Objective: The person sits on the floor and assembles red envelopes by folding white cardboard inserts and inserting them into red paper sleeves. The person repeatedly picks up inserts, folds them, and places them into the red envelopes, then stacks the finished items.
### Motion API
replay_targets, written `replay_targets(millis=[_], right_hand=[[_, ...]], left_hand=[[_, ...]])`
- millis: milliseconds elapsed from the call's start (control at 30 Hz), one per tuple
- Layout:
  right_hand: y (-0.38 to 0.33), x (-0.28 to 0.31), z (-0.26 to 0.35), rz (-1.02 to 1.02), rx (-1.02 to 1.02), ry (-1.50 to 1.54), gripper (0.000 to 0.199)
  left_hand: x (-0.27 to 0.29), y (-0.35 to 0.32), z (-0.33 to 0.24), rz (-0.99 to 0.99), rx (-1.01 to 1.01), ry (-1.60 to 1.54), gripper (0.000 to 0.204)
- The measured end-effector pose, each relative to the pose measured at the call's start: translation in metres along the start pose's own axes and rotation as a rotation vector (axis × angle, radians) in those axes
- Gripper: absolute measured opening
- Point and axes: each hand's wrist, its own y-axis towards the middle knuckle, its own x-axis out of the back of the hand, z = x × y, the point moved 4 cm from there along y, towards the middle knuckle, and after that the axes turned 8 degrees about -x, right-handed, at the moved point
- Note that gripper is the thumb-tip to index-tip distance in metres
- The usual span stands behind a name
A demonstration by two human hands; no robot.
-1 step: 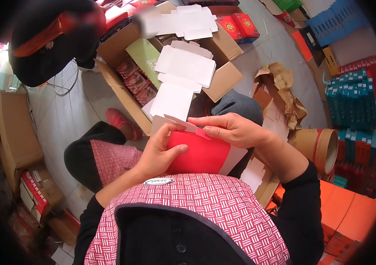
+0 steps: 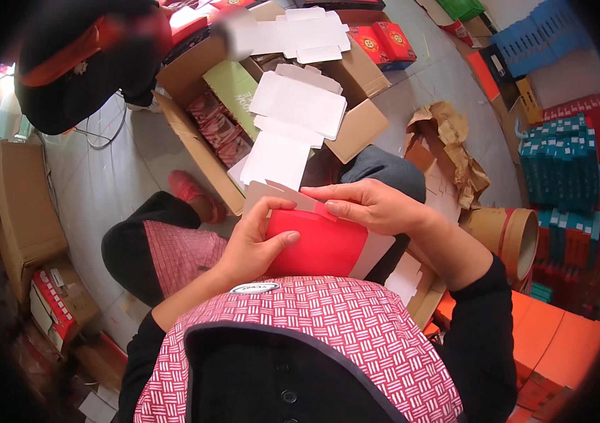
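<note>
The left hand point(image 2: 252, 240) grips a red carton point(image 2: 317, 243) (pale flaps point(image 2: 266, 192) stick up). The right hand point(image 2: 379, 206) pinches its far edge.

Your left hand point(image 2: 257, 236) covers the left side of the red box point(image 2: 321, 243), and you cannot see the box's underside. On your right hand point(image 2: 377, 208), the fingers beyond index and thumb are mostly hidden. White blanks point(image 2: 296, 106) cover part of what lies in the open carton point(image 2: 358, 132). The co-worker point(image 2: 67, 77) is partly blurred and cut off at the top edge; the lettering on your apron's badge point(image 2: 255, 287) is too small to read.
</note>
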Motion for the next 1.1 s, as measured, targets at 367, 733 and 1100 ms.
replay_targets(millis=[367,733,1100], right_hand=[[0.016,-0.005,0.008,-0.034,-0.056,-0.224,0.034],[0.009,-0.010,0.014,-0.100,0.041,-0.279,0.033],[0.014,-0.014,0.000,-0.047,-0.003,-0.180,0.034]], left_hand=[[0.009,-0.004,0.005,-0.052,0.012,-0.025,0.040],[0.013,-0.001,0.007,-0.200,0.116,-0.239,0.021],[0.016,0.000,0.010,-0.225,0.114,-0.310,0.020]])
